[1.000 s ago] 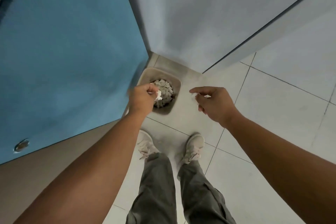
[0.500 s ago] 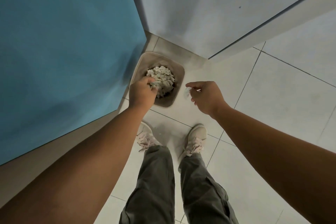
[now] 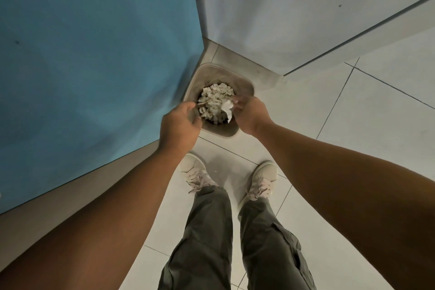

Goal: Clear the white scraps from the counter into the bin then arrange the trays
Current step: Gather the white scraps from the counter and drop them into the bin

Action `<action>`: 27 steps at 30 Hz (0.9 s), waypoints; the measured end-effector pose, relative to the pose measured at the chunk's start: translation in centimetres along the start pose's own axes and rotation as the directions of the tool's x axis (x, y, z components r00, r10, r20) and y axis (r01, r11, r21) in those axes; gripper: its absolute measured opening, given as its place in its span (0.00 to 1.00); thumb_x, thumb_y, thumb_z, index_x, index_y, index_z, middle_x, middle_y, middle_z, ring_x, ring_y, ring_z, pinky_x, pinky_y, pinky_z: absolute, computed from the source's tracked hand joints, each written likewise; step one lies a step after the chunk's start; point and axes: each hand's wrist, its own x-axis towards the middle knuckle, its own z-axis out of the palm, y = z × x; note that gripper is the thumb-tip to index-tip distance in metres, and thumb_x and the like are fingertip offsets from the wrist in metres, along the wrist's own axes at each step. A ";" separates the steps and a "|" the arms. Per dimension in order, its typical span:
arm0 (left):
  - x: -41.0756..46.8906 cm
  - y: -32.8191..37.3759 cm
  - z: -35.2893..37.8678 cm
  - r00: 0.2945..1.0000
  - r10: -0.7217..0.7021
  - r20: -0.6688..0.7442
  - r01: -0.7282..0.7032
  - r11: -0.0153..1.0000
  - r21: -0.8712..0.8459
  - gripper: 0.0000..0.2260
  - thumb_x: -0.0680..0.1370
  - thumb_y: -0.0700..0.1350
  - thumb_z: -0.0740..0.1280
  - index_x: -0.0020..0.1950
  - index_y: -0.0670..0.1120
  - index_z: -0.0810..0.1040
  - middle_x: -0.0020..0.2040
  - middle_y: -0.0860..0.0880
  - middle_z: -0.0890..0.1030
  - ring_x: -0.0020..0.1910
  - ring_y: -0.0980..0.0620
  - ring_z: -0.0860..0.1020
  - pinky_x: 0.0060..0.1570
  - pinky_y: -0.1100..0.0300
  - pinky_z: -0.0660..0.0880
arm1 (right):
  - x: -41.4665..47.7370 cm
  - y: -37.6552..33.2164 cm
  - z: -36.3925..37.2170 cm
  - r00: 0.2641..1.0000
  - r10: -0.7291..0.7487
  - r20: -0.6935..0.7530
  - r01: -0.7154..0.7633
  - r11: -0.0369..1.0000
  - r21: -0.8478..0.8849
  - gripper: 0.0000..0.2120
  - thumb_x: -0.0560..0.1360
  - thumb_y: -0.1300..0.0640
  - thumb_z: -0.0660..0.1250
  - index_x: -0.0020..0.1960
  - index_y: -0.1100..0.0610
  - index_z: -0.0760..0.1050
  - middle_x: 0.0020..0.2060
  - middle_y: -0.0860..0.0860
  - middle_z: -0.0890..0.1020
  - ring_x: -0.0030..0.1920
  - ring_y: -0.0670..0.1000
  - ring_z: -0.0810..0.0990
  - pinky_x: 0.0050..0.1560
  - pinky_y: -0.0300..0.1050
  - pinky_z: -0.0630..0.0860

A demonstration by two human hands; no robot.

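Now both hands meet over the bin [image 3: 244, 82] in the floor's corner: the right hand [image 3: 250, 113], beside it a moment ago, pinches a white scrap [image 3: 227, 109] above the heap inside. The left hand [image 3: 180, 125] curls loosely, apparently empty, fingers half-hidden. Counter and trays lie out of view; clearing nearly done.

The head camera looks steeply down, close above the bin [image 3: 244, 82].
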 end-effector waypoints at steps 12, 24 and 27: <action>-4.0 6.7 -6.2 0.994 0.083 -0.065 -0.083 0.997 0.001 0.19 0.76 0.46 0.69 0.67 0.46 0.75 0.60 0.46 0.81 0.59 0.46 0.78 0.60 0.53 0.76 | -9.6 -2.7 -7.2 0.989 -0.149 -0.025 0.143 0.978 -0.155 0.20 0.76 0.53 0.64 0.68 0.50 0.72 0.64 0.53 0.77 0.62 0.57 0.75 0.63 0.47 0.72; -15.6 19.4 -18.0 0.928 0.300 -0.223 -0.290 0.954 0.076 0.19 0.82 0.54 0.60 0.69 0.46 0.72 0.64 0.48 0.77 0.66 0.51 0.69 0.63 0.60 0.66 | -25.1 -12.6 -18.8 0.820 -0.550 -0.158 0.513 0.829 -0.223 0.20 0.77 0.49 0.65 0.66 0.56 0.74 0.65 0.51 0.76 0.66 0.51 0.71 0.64 0.35 0.60; -18.2 21.6 -21.7 0.903 0.330 -0.276 -0.316 0.944 0.095 0.20 0.82 0.54 0.60 0.70 0.46 0.72 0.66 0.48 0.76 0.68 0.51 0.68 0.63 0.63 0.62 | -28.4 -14.6 -21.6 0.778 -0.604 -0.172 0.568 0.794 -0.215 0.21 0.78 0.48 0.64 0.68 0.55 0.73 0.68 0.50 0.74 0.69 0.49 0.69 0.66 0.36 0.59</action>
